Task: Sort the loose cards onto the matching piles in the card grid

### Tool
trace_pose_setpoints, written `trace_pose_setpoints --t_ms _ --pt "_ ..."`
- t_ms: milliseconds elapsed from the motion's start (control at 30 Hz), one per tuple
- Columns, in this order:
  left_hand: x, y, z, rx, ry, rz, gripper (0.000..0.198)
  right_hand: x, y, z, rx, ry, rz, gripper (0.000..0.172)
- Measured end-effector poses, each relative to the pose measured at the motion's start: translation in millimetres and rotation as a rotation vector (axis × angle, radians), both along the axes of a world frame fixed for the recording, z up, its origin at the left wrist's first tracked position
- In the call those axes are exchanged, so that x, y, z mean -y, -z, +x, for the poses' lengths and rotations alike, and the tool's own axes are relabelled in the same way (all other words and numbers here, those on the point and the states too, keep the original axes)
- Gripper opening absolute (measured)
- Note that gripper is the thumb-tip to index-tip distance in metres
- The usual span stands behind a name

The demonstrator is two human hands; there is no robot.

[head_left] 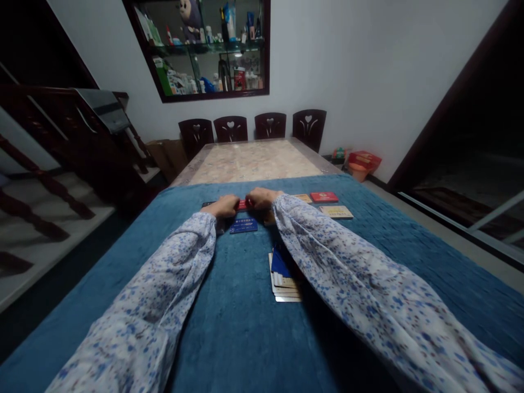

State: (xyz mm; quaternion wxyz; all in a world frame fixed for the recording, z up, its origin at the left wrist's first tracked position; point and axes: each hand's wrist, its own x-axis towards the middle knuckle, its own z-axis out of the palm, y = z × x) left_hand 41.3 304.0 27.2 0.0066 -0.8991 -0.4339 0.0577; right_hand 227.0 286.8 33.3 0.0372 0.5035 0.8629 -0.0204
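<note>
Both arms reach forward over a blue cloth. My left hand (pixel 223 207) has its fingers curled in at the left end of a red card (pixel 242 204). At that card's other end is my right hand (pixel 261 197), its fingers also closed. Just nearer to me lies a blue card (pixel 243 225) with pale printing. A dark card (pixel 207 204) shows partly behind my left hand. Right of my right wrist are a yellowish card (pixel 303 198), a second red card (pixel 323 197) and a cream card (pixel 336 212). My right sleeve partly hides a fanned card pile (pixel 286 292).
The blue cloth (pixel 229 327) covers the near part of a long stone-patterned table (pixel 254 161). Several dark chairs (pixel 270 124) stand at its far end. A stair railing (pixel 45 180) is on the left. An orange bin (pixel 358 170) sits on the floor at right.
</note>
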Motion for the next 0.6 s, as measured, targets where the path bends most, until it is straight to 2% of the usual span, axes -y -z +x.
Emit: trace_pose_setpoints --t_ms 600 --pt "-4.6 2.2 3.8 -0.029 -0.023 -0.032 0.046 1.6 -4.4 -6.9 0.002 0.074 -0.056 0.044"
